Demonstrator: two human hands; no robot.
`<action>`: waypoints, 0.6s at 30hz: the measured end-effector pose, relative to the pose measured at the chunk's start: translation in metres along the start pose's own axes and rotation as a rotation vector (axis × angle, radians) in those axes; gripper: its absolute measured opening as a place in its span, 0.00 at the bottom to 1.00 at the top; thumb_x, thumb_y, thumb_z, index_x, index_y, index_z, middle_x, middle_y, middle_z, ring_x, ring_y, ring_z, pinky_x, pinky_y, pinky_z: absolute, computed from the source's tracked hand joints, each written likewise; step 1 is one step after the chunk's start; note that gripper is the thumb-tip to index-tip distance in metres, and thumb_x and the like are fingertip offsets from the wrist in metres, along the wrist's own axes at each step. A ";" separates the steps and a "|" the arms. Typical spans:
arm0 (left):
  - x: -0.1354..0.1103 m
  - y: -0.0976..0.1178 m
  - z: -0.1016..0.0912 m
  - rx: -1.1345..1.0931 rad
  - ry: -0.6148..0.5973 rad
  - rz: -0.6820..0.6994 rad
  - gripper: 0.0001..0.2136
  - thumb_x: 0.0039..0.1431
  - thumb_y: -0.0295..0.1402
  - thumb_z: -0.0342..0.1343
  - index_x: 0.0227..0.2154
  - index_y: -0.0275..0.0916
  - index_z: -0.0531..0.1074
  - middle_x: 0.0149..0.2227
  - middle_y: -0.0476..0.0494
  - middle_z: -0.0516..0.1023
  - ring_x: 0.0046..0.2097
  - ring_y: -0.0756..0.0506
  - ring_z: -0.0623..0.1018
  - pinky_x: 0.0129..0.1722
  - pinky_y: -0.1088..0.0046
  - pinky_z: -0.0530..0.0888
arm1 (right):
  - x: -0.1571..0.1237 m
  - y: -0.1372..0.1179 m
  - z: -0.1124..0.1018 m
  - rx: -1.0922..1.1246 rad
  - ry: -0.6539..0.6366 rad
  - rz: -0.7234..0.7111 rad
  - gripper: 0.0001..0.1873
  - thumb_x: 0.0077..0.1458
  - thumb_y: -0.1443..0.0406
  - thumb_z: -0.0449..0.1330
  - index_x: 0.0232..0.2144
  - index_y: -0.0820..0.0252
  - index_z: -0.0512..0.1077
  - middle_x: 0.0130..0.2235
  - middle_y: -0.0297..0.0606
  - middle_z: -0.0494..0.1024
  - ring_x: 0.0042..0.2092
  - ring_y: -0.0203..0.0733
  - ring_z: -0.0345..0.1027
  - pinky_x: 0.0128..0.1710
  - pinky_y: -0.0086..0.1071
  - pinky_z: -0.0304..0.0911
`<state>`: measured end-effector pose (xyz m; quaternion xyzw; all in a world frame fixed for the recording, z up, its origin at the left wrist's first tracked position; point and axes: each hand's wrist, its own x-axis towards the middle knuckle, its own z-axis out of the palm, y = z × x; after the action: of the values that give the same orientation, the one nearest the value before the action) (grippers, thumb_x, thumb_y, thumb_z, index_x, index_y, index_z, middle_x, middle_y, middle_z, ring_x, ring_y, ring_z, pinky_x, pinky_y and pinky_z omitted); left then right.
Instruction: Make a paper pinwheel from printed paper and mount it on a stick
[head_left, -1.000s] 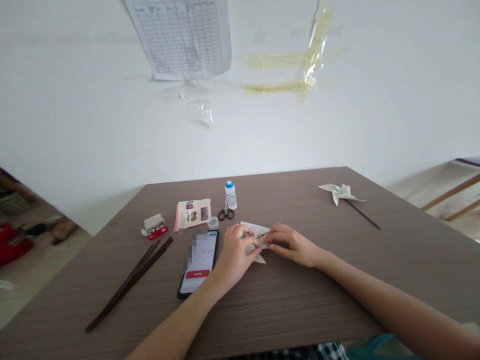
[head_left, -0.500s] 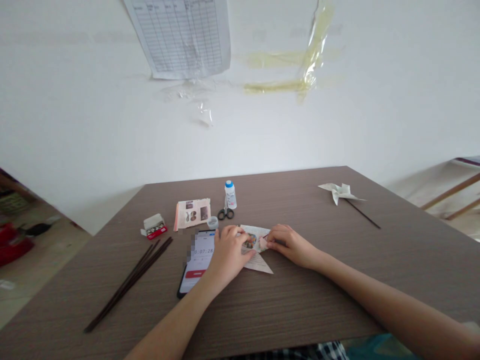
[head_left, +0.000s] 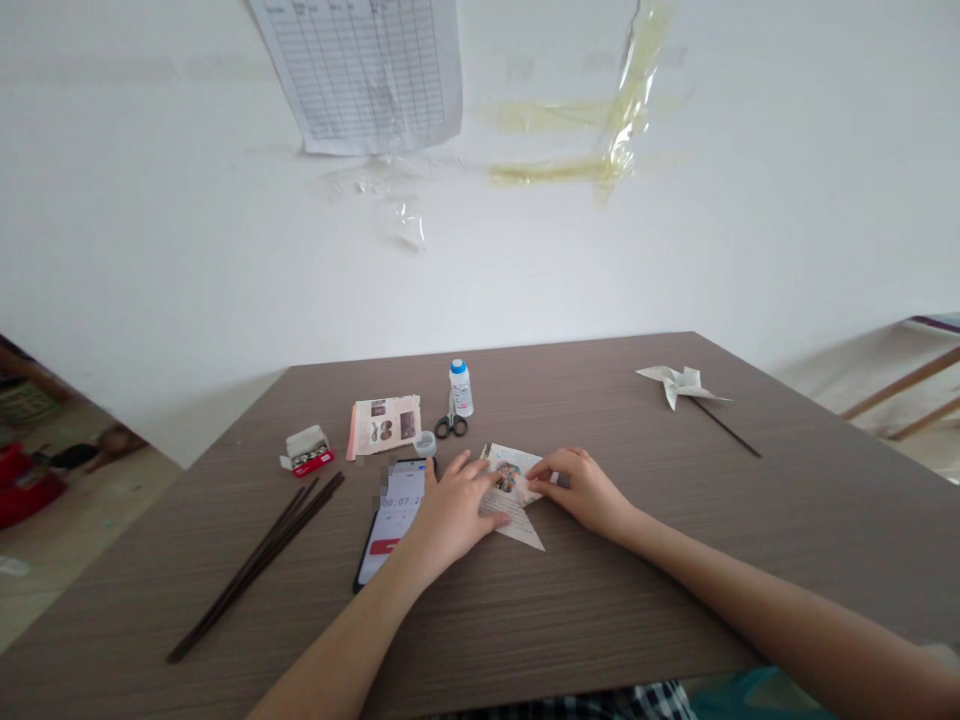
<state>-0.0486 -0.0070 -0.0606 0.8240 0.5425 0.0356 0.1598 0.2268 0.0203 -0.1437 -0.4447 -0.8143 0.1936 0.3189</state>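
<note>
A printed sheet of paper (head_left: 517,527), cut or folded into pointed flaps with a small colour picture on it, lies on the table between my hands. My left hand (head_left: 459,510) rests on its left side, fingers spread and fairly flat. At the paper's right edge, my right hand (head_left: 581,492) has its thumb and fingertips pinched on a flap. Under my left wrist and forearm, partly covered, is a phone (head_left: 384,545) showing a running timer.
Dark thin sticks (head_left: 262,565) lie at left, below a small red-and-white box (head_left: 309,452). Printed paper pieces (head_left: 384,425), a small clear cap (head_left: 425,444), black-handled scissors (head_left: 451,427) and a blue-capped bottle (head_left: 460,388) stand behind. A paper pinwheel (head_left: 679,384) on a stick lies at right.
My left fingers have spread and lifted a little, showing more of the paper's picture. My right hand has shifted slightly to the right, still pinching the paper.
</note>
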 end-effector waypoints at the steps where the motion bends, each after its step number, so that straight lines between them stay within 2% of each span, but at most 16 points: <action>1: 0.000 0.000 0.000 -0.004 -0.003 0.004 0.28 0.74 0.35 0.75 0.74 0.53 0.89 0.85 0.33 0.82 0.89 0.14 0.71 0.89 0.14 0.58 | 0.000 0.001 0.001 -0.015 0.006 0.015 0.07 0.80 0.61 0.75 0.51 0.51 0.95 0.44 0.43 0.97 0.48 0.58 0.93 0.68 0.57 0.83; 6: 0.001 -0.005 0.005 -0.018 -0.007 0.029 0.30 0.77 0.36 0.73 0.79 0.51 0.85 0.85 0.32 0.81 0.88 0.15 0.72 0.91 0.18 0.58 | -0.002 0.008 0.009 -0.105 -0.010 -0.016 0.08 0.82 0.62 0.74 0.48 0.48 0.95 0.45 0.44 0.97 0.50 0.59 0.92 0.77 0.64 0.76; 11: 0.003 -0.006 0.006 0.001 -0.044 0.061 0.33 0.80 0.34 0.72 0.84 0.53 0.80 0.89 0.32 0.76 0.92 0.17 0.67 0.90 0.13 0.56 | -0.006 0.010 0.013 -0.166 0.013 -0.078 0.12 0.83 0.66 0.71 0.47 0.51 0.95 0.45 0.45 0.96 0.52 0.58 0.91 0.79 0.67 0.73; 14: 0.003 -0.004 0.004 0.037 -0.095 0.077 0.33 0.84 0.35 0.70 0.86 0.54 0.77 0.91 0.33 0.71 0.93 0.17 0.64 0.90 0.10 0.53 | -0.007 0.008 0.015 -0.197 0.035 -0.111 0.14 0.83 0.68 0.69 0.48 0.48 0.95 0.46 0.43 0.96 0.52 0.56 0.91 0.80 0.66 0.72; 18: 0.002 -0.001 0.001 0.073 -0.128 0.066 0.31 0.86 0.37 0.69 0.86 0.57 0.77 0.92 0.35 0.70 0.94 0.17 0.61 0.90 0.11 0.52 | -0.008 0.003 0.014 -0.229 0.027 -0.102 0.16 0.82 0.70 0.68 0.48 0.46 0.96 0.47 0.42 0.97 0.53 0.55 0.91 0.80 0.66 0.70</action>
<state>-0.0480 -0.0047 -0.0619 0.8474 0.5045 -0.0319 0.1628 0.2219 0.0149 -0.1586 -0.4387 -0.8482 0.0767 0.2865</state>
